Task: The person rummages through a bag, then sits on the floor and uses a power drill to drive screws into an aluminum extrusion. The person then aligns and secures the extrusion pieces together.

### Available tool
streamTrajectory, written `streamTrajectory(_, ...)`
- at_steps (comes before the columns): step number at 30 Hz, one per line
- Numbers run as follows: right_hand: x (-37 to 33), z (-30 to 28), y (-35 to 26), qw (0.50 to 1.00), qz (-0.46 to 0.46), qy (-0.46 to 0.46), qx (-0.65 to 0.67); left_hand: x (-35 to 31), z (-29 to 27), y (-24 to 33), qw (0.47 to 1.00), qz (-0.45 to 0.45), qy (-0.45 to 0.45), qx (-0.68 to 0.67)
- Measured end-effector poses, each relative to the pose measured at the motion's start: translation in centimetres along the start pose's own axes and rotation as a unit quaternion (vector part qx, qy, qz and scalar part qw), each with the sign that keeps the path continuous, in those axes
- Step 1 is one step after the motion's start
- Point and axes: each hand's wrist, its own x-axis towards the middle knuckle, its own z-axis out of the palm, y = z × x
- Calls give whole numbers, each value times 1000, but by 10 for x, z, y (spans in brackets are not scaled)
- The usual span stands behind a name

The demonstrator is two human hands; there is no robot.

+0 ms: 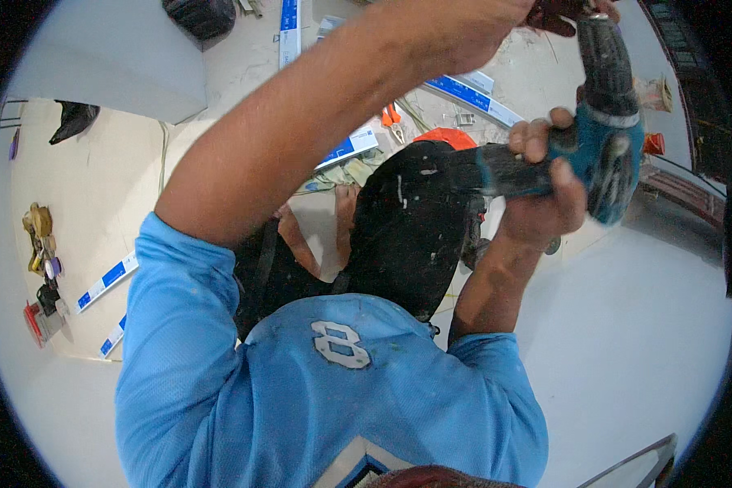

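My right hand [549, 195] is wrapped round the handle of a teal and black cordless drill [618, 154]. The drill's nose points up toward the top right of the view, and its handle end reaches left over my black-trousered knee. My left arm crosses the upper view from the left. At the top edge my left hand [504, 16] is partly cut off, its fingers curled close to the drill's tip. Something dark and blurred shows at those fingers; I cannot make out what it is.
On the floor lie orange-handled pliers [394, 122], blue-and-white strips [472, 98] and a red-orange round object [447, 137]. At the far left are tape rolls [39, 221] and small tools. A black bag [202, 15] sits at the back. A white wall [618, 325] stands at right.
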Motion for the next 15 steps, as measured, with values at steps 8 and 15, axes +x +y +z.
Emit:
streamTrajectory(8,4,-96,32,983,-14,-17,184,1,-102,-115,965,19,-59,255)
streamTrajectory(15,-39,-113,51,977,12,75,202,-239,-282,-299,562,-273,-64,778)
